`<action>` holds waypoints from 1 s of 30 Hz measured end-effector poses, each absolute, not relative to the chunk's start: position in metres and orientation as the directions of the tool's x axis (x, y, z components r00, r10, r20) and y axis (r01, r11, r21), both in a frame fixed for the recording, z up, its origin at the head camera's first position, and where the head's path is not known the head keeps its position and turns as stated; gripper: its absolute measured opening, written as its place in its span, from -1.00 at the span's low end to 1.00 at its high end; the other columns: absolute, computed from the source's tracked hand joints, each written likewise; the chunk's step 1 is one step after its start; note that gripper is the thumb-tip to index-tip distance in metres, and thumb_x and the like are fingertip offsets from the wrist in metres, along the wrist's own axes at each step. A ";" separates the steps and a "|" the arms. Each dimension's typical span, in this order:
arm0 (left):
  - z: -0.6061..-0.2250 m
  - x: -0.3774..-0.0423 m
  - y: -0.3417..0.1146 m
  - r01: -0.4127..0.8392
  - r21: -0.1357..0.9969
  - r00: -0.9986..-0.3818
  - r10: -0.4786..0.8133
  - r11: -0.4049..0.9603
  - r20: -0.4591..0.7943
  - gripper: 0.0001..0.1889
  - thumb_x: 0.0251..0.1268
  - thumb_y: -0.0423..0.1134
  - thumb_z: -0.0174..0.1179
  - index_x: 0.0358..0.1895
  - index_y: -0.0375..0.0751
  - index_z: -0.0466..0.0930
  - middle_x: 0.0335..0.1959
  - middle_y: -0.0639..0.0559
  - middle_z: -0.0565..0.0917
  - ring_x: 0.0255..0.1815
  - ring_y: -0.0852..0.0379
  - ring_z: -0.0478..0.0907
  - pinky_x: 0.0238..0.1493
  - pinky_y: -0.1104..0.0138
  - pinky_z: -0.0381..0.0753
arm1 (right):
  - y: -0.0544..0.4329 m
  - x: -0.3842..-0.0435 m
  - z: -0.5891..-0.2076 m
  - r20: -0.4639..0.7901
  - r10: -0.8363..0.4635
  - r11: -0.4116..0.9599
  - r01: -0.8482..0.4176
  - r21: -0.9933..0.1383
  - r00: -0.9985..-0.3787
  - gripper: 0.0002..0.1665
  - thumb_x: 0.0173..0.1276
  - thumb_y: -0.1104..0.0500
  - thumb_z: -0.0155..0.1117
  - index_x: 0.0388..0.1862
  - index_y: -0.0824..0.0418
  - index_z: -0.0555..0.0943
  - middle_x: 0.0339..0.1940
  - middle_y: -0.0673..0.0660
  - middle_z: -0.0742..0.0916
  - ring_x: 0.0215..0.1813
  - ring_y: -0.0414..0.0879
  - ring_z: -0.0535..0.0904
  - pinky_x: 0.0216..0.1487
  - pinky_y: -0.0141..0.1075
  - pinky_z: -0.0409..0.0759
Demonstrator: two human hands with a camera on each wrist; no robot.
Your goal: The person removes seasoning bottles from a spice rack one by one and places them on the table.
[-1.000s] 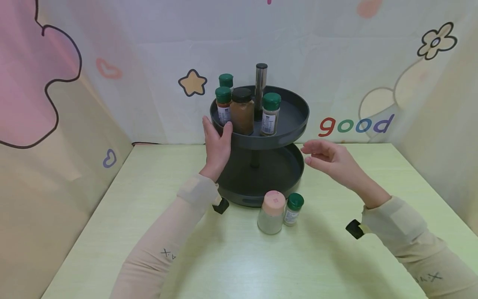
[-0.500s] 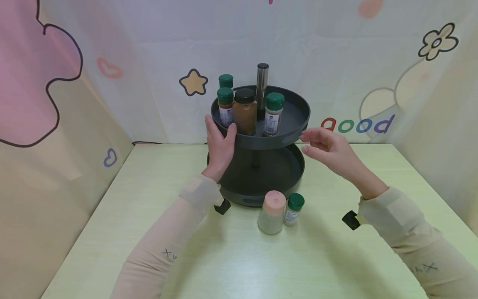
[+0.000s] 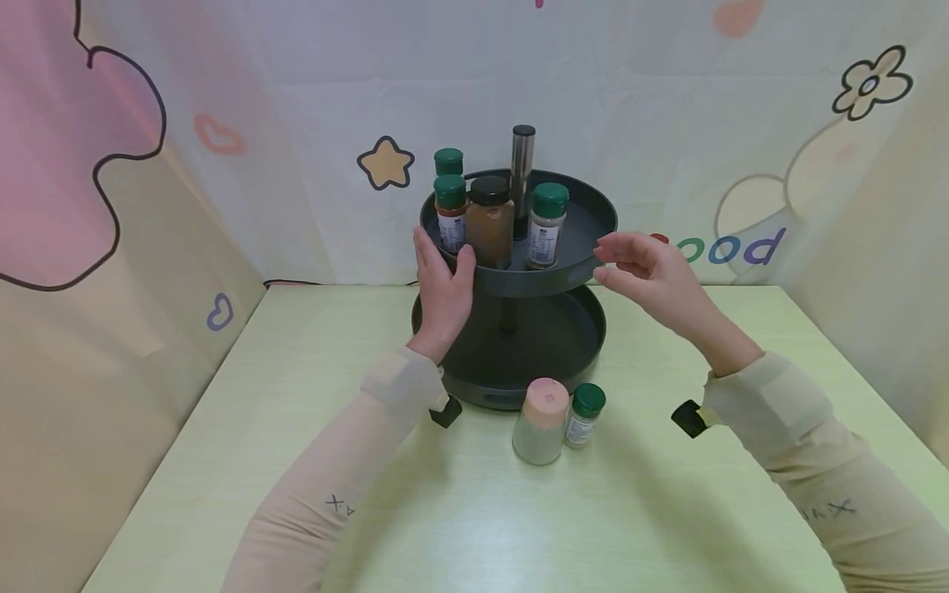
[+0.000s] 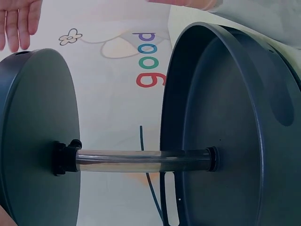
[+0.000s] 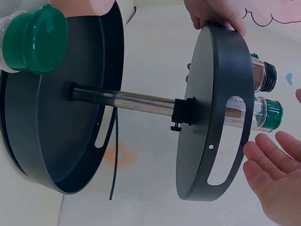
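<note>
A dark grey two-tier turntable (image 3: 586, 272) stands on the table. Its upper tray holds several spice bottles: two green-capped ones (image 3: 451, 216) (image 3: 546, 231), a brown jar (image 3: 490, 231) with a black lid, and another green-capped bottle (image 3: 448, 162) behind. My left hand (image 3: 445, 296) lies against the upper tray's left front wall, thumb towards the front, fingers extended along the side. Near the right rim is my right hand (image 3: 656, 268), fingers loosely bent and holding nothing; whether its fingertips touch the rim is unclear. The lower tray (image 4: 225, 117) shows bare inside.
In front of the lower tray stand a glass jar (image 3: 539, 428) with a pink lid and a small green-capped bottle (image 3: 584, 416). A metal post (image 3: 522, 161) rises from the upper tray. A dark cord (image 3: 296, 283) runs along the table's back edge, before a printed cloth.
My left hand shifts slightly right along the wall, and the front bottles shift right a little as the upper tray turns. My right hand rises from below to the upper rim's height.
</note>
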State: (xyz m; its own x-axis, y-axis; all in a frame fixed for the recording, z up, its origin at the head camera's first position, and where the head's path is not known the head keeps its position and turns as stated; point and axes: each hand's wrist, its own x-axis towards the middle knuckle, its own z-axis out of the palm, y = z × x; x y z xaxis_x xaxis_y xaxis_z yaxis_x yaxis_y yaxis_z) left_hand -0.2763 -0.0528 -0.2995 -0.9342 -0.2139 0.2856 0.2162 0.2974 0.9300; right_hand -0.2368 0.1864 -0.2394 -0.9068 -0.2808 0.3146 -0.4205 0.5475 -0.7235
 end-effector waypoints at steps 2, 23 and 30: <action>-0.300 -0.276 -0.053 0.218 0.929 -0.933 -0.215 0.298 0.288 -0.18 0.25 0.13 -0.18 0.38 -0.09 -0.44 0.43 0.12 -0.35 0.44 0.14 -0.35 0.40 0.19 -0.24 | 0.186 -0.239 -0.238 0.313 -0.270 0.558 -0.413 -0.720 -0.911 -0.49 0.24 0.09 0.11 0.12 0.29 0.37 0.06 0.23 0.54 0.04 -0.06 0.46 0.07 -0.56 0.39; -0.300 -0.274 -0.046 0.209 0.927 -0.923 -0.251 0.311 0.292 -0.19 0.25 0.14 -0.18 0.39 -0.04 -0.44 0.43 0.12 -0.35 0.44 0.16 -0.37 0.40 0.21 -0.23 | 0.172 -0.254 -0.223 0.246 -0.266 0.555 -0.357 -0.751 -0.932 -0.34 0.23 -0.01 0.11 0.24 0.24 0.24 0.18 0.25 0.44 0.17 0.05 0.38 0.18 -0.08 0.36; -0.302 -0.275 -0.045 0.212 0.927 -0.918 -0.261 0.311 0.297 -0.19 0.25 0.14 -0.18 0.39 -0.05 -0.44 0.43 0.14 -0.35 0.44 0.16 -0.36 0.40 0.19 -0.22 | 0.165 -0.260 -0.220 0.200 -0.255 0.558 -0.313 -0.769 -0.946 -0.27 0.22 -0.02 0.12 0.29 0.25 0.17 0.22 0.25 0.40 0.21 0.07 0.33 0.20 -0.01 0.33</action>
